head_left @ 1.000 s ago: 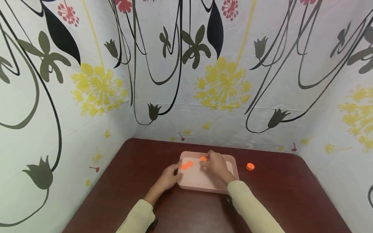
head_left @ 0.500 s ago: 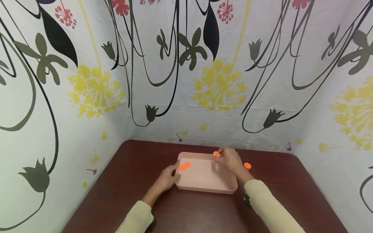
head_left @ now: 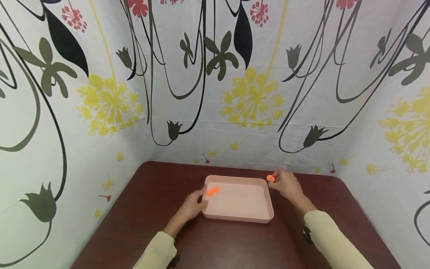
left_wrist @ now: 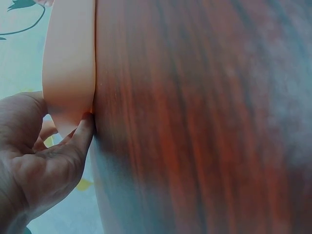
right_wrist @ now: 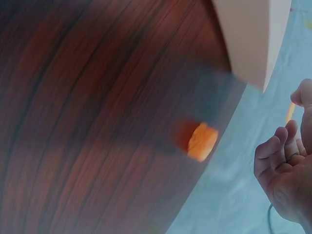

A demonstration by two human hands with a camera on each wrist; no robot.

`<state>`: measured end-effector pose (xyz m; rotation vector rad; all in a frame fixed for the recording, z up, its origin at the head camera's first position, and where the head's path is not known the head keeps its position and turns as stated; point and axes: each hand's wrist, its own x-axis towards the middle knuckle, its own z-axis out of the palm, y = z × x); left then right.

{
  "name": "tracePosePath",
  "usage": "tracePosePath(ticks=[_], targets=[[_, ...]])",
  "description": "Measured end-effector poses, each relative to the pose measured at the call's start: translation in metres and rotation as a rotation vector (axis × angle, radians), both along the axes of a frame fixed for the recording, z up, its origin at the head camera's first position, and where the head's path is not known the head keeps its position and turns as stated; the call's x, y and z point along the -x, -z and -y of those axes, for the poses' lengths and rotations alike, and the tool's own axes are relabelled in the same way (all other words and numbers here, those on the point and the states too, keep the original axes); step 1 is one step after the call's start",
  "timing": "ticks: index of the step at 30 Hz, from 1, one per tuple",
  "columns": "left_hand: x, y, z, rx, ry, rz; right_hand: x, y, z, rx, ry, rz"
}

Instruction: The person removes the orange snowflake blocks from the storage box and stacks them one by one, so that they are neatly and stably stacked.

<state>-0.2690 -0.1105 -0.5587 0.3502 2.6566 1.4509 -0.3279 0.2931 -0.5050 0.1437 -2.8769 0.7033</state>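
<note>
In the head view, my left hand (head_left: 193, 205) holds the left side of a shallow peach tray (head_left: 238, 218). The left wrist view has its fingers against the tray's outer wall (left_wrist: 70, 58), one fingertip at the bottom edge. Inside the tray, toward the left, lie two orange discs (head_left: 213, 191), touching or nearly so. Just beyond the tray's back right corner, my right hand (head_left: 289, 185) pinches an orange flower-shaped disc (head_left: 270, 178) between thumb and fingers. An orange stack of discs (right_wrist: 202, 142) stands on the table near that hand; the hand hides it in the head view.
A dark red-brown wooden table (head_left: 221, 246) carries everything, its back corners rounded. Floral printed cloth (head_left: 198, 108) rises behind and along both sides of the table. Bare tabletop shows in front of the tray and to its right.
My right hand has moved from above the tray to the right, past its back right corner, with the orange disc. The left hand stays on the tray's left side.
</note>
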Motion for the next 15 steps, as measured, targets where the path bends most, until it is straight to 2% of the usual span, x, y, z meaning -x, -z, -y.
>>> tracePosePath(ticks=[7,15], targets=[[0.000,0.000,0.000,0.002,-0.002,0.015,-0.002,0.007,-0.032,-0.013,0.068,-0.018],[0.001,-0.001,0.000,0.005,-0.009,0.036,-0.008,0.021,-0.051,-0.036,0.085,0.000]])
